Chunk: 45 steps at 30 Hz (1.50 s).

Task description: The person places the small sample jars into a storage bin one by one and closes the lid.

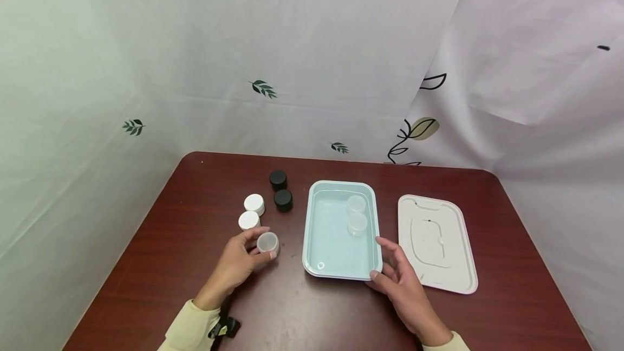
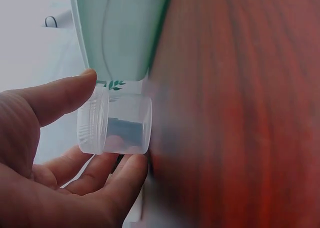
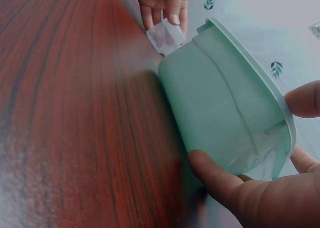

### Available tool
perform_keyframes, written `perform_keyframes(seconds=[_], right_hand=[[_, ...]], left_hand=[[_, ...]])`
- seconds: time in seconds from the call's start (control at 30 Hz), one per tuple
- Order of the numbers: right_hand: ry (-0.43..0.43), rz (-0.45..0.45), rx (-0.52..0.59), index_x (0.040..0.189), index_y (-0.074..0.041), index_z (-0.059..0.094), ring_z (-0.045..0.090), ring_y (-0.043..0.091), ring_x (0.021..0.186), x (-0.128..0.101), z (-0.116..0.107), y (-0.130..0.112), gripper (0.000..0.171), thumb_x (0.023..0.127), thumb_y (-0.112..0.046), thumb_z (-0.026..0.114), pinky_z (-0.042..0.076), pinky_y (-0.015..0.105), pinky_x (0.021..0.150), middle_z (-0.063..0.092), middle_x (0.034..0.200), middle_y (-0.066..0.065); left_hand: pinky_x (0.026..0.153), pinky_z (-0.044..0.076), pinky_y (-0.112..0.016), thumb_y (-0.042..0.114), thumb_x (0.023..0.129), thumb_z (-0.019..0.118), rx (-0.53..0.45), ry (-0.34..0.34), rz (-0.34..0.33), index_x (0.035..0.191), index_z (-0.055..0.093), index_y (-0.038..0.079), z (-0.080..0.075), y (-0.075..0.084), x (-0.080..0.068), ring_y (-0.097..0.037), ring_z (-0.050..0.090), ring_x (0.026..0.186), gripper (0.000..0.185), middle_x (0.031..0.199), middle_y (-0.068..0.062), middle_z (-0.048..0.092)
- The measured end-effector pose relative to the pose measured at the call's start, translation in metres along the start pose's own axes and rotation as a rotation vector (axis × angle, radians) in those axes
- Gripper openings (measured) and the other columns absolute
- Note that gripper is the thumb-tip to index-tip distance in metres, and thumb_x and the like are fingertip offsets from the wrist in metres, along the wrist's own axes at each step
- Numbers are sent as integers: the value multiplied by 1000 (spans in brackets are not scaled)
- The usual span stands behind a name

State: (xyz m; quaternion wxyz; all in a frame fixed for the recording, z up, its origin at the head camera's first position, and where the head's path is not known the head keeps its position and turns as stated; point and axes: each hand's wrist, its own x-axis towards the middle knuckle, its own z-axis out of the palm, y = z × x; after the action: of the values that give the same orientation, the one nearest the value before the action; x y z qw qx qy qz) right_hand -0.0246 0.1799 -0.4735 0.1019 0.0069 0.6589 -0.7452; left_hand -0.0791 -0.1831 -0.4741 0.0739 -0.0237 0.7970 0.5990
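Note:
In the head view my left hand [image 1: 237,265] holds a small clear plastic jar [image 1: 268,244] between thumb and fingers, low over the table. The left wrist view shows the jar [image 2: 127,120] with a ribbed rim, thumb on one side and fingers on the other. My right hand [image 1: 401,280] grips the near right corner of a pale blue rectangular tub [image 1: 324,237]. Seen from the right wrist, its fingers spread between the tub's rim and its lower wall [image 3: 215,98]. Two clear jars [image 1: 357,224] stand inside the tub, towards its right side.
Two white-lidded jars [image 1: 249,220] stand just beyond my left hand. Two black-lidded jars [image 1: 283,200] are farther back, left of the tub. A white rectangular lid [image 1: 439,242] lies right of the tub on the dark red table [image 1: 312,318]. Patterned cloth [image 1: 302,58] hangs behind.

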Motion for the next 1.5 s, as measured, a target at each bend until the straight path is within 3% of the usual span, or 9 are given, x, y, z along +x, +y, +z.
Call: perform_keyframes(seconds=[0.23, 0.53, 0.67, 0.87, 0.97, 1.13, 1.37, 1.5], right_hand=[[3, 3, -1, 158, -13, 35, 63, 23, 130, 0, 0, -2, 67, 99, 5, 62, 62, 40, 93, 36, 161, 26], [-4, 5, 3, 158, -13, 35, 62, 23, 131, -1, 0, -1, 67, 99, 5, 62, 61, 38, 93, 36, 161, 26], [-5, 1, 5, 158, -13, 35, 63, 23, 130, -1, -1, 0, 67, 99, 5, 62, 61, 38, 92, 36, 161, 26], [-9, -3, 4, 158, -13, 34, 63, 23, 130, 0, -2, 1, 67, 99, 5, 62, 62, 39, 92, 36, 160, 25], [-11, -3, 1, 158, -13, 34, 64, 22, 129, 1, -2, 1, 67, 99, 4, 62, 62, 39, 93, 37, 160, 25], [-14, 2, 7, 158, -13, 35, 64, 22, 129, 1, -2, 0, 68, 99, 3, 64, 62, 37, 93, 37, 160, 26], [-33, -3, 6, 158, -14, 34, 62, 24, 132, 1, -3, 0, 67, 101, 2, 63, 61, 36, 93, 36, 161, 27], [-31, 1, -2, 159, -14, 34, 61, 26, 132, 2, -4, 0, 66, 101, 1, 63, 61, 37, 93, 36, 161, 26]], left_hand=[[85, 56, -17, 7, 85, 88, 28, -19, 52, 143, 62, -1, -7, 24, 2, -19, 69, 109, 63, 130, -19, 68], [86, 57, -28, 20, 86, 89, 131, -71, 111, 140, 67, 13, -9, 69, 14, -26, 71, 114, 58, 129, -12, 70], [85, 56, -31, 22, 85, 90, 121, -134, 105, 139, 68, 17, 5, 84, 25, -24, 72, 113, 59, 126, -7, 73], [92, 58, -33, 19, 86, 89, 35, -280, 102, 140, 67, 12, 34, 102, 39, -24, 71, 120, 59, 133, -7, 72], [95, 59, -37, 20, 86, 89, 42, -330, 90, 140, 68, 12, 50, 106, 44, -25, 69, 122, 58, 137, -7, 69], [100, 58, -40, 23, 85, 90, 99, -380, 88, 136, 70, 13, 76, 105, 54, -25, 67, 122, 56, 135, -5, 70], [88, 59, -32, 17, 83, 92, 156, -417, 98, 131, 72, 10, 107, 98, 62, -18, 71, 108, 53, 124, -4, 73], [94, 57, -36, 20, 81, 93, 248, -421, 120, 129, 73, 13, 122, 97, 63, -17, 69, 111, 52, 121, -1, 74]])
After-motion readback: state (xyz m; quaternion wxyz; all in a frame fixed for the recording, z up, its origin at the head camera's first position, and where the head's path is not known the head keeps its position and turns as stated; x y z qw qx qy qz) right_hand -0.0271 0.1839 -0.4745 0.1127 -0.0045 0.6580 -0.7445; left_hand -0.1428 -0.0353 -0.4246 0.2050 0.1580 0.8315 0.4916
